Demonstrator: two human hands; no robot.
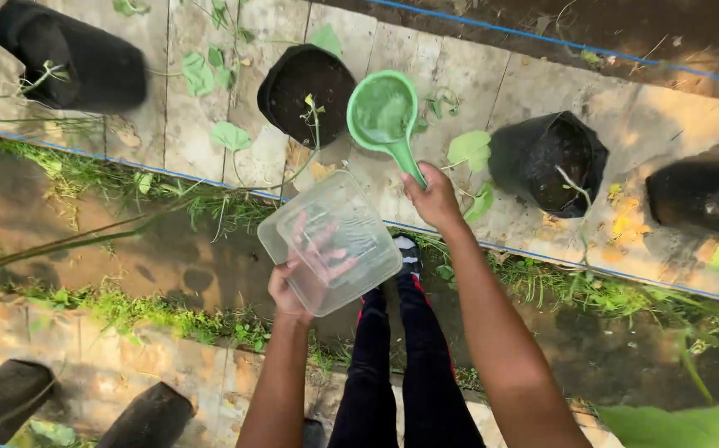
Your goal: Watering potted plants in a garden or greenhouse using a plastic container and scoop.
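Outdoors: a clear tub and a green scoop over grow bags

Left to right: the left hand (297, 278) has its grip spread under a clear, squarish plastic container (332, 241), fingers showing through its glossy walls. Just right, the right hand (434, 199) is clenched on the handle of a smooth green plastic scoop (384, 112), bowl above the grip, beside a black soil-filled grow bag (301, 87). Below lie cracked concrete slabs (459, 75) and damp, grassy ground.

We see a bright green scoop (382, 112), a clear colourless plastic tub (332, 241), black grow bags (306, 91) filled with dark soil, pale grey paving slabs (459, 75) mottled with yellow leaves, thin blue lines (542, 253), and black trousers (401, 365) with red trim.
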